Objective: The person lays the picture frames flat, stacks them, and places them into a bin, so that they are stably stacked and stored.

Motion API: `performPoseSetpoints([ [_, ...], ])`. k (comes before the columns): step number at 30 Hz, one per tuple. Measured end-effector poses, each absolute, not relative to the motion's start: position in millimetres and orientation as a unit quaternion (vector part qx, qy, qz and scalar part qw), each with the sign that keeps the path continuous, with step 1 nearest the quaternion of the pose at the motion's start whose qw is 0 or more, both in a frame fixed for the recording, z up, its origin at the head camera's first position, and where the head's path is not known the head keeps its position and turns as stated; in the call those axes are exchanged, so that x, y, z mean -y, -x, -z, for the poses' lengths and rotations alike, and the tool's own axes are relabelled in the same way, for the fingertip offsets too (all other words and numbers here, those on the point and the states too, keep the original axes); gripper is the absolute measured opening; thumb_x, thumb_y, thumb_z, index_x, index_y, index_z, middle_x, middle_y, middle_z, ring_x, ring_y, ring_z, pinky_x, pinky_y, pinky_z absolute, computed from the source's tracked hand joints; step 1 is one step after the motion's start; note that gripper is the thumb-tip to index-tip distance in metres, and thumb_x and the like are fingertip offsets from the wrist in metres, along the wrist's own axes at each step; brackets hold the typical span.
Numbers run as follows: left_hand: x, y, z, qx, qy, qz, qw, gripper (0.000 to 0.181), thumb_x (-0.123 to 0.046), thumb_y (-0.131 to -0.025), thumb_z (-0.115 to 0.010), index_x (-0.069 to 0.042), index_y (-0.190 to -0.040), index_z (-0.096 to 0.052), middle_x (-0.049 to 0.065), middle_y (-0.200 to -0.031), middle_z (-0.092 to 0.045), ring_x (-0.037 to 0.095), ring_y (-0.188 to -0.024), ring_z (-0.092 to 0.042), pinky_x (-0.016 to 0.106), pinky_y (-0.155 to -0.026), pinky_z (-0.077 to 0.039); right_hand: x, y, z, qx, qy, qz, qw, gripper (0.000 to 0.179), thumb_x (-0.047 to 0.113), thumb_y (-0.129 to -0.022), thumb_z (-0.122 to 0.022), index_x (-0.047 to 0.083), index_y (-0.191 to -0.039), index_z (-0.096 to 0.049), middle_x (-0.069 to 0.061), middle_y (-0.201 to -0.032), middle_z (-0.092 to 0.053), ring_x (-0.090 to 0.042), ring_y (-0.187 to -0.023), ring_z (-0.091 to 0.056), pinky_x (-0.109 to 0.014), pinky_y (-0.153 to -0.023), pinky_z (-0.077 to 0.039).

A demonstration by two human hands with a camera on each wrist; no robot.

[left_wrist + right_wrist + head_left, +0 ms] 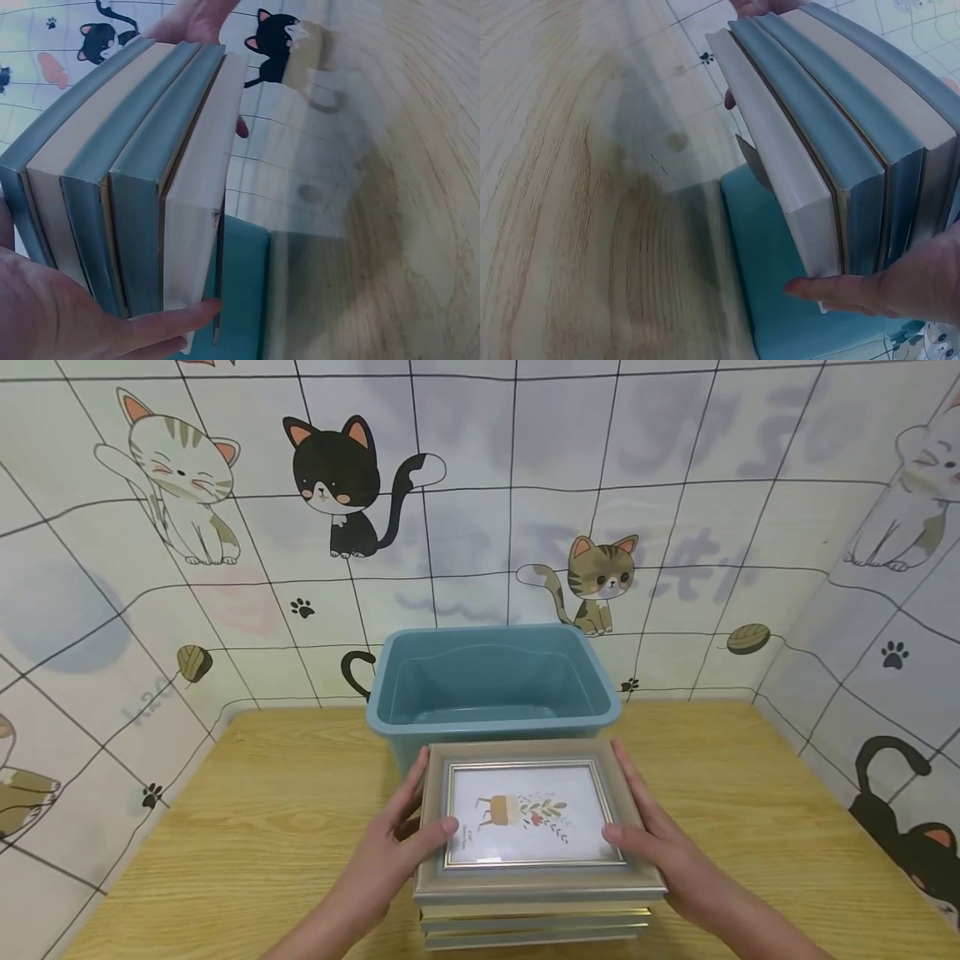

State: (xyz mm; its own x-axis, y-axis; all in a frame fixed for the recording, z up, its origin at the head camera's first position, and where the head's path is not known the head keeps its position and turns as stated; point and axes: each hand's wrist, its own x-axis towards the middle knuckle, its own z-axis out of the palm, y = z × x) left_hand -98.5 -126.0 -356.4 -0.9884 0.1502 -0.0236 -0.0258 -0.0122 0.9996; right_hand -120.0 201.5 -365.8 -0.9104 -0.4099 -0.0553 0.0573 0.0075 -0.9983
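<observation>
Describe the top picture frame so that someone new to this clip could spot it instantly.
On the wooden table, in front of the blue plastic bin, sits a stack of frames between both hands. The top picture frame alone shows its face: a small plant drawing on white.

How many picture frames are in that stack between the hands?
4, going by the edges in the wrist views: the top frame with the plant print, and three stacked directly beneath it. Another could be hidden.

Between the fingers [411, 793], 4 frames [531, 827] look matt, glass glossy; beyond, smooth plastic bin [491, 681], grained wood table [262, 827].
</observation>
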Motion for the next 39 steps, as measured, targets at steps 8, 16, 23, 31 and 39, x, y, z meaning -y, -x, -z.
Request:
performPoseSetpoints([
  [8,130.9,98.0,340.0,-0.676,-0.023,-0.732,0.087,0.084,-0.023,-0.092,-0.074,-0.040,-0.162,-0.030,0.024,-0.159,-0.034,0.039,-0.123,-0.056,0.050,-0.079,-0.059,-200.1,122.8,356.1,-0.690,0.164,0.688,0.152,0.087,0.033,-0.102,-0.055,0.046,-0.162,0.007,-0.016,-0.166,0.010,-0.045,-0.132,-0.028,-0.045,-0.088,-0.052],
  [16,130.3,95.3,328.6,-0.649,-0.030,-0.753,0.105,0.091,-0.019,-0.091,-0.075,-0.039,-0.164,-0.023,0.021,-0.159,-0.035,0.033,-0.116,-0.061,0.047,-0.080,-0.059,-200.8,125.1,341.6,-0.703,0.145,0.676,0.166,0.083,0.036,-0.103,-0.053,0.047,-0.162,0.005,-0.017,-0.166,0.009,-0.045,-0.130,-0.032,-0.050,-0.090,-0.049],
  [23,131.8,92.1,316.3,-0.646,-0.041,-0.757,0.089,0.092,-0.020,-0.090,-0.074,-0.040,-0.163,-0.023,0.020,-0.159,-0.035,0.034,-0.111,-0.064,0.047,-0.086,-0.057,-196.2,126.5,332.4,-0.714,0.146,0.666,0.159,0.086,0.034,-0.102,-0.055,0.042,-0.164,0.004,-0.019,-0.167,0.009,-0.048,-0.136,-0.024,-0.051,-0.093,-0.048],
  [31,132.9,92.8,311.7,-0.644,-0.035,-0.759,0.091,0.091,-0.019,-0.092,-0.073,-0.042,-0.163,-0.022,0.019,-0.157,-0.038,0.033,-0.108,-0.066,0.046,-0.087,-0.057,-193.0,126.5,319.0,-0.726,0.138,0.657,0.150,0.083,0.034,-0.102,-0.054,0.048,-0.163,0.000,-0.021,-0.165,-0.002,-0.041,-0.124,-0.045,-0.047,-0.088,-0.053],
  [39,134.9,95.5,291.7,-0.652,-0.048,-0.752,0.082,0.085,-0.021,-0.095,-0.069,-0.047,-0.161,-0.023,0.016,-0.157,-0.037,0.033,-0.111,-0.065,0.045,-0.088,-0.056,-191.9,128.7,291.6,-0.721,0.143,0.661,0.148,0.079,0.036,-0.102,-0.054,0.055,-0.160,-0.003,-0.020,-0.163,-0.007,-0.034,-0.108,-0.058,-0.048,-0.082,-0.057],
])
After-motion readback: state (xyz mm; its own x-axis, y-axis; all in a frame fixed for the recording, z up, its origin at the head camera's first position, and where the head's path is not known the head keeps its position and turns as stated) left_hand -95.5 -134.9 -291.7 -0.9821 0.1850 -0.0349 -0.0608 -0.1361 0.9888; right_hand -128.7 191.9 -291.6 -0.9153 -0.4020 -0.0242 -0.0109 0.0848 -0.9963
